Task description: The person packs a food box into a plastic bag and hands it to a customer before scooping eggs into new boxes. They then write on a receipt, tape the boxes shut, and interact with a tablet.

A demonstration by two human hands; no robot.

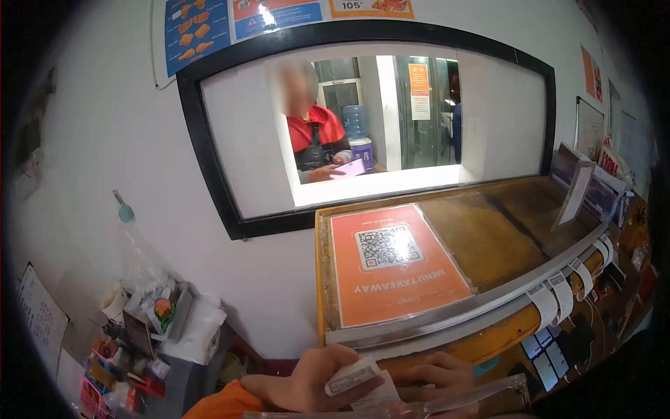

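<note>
Low in the head view, a white printed receipt [354,378] is bent in two, with dark print on its upper part. My left hand [303,380], coming from an orange sleeve, pinches it between thumb and fingers. Right beside it, my right hand [436,373] has its fingers curled at the paper's lower right edge. Part of that hand is covered by a clear plastic edge [467,399] in the foreground, and its thumb is hard to make out. Just beyond both hands lies an orange QR menu sheet [401,279] on the wooden counter.
Beyond the framed service window [209,150], a person in red [328,122] holds a phone [349,167]. Paper slips [543,302] hang from the counter's edge at right, above several phones [546,363]. At left a grey table [192,380] carries plastic bags [199,332] and small containers.
</note>
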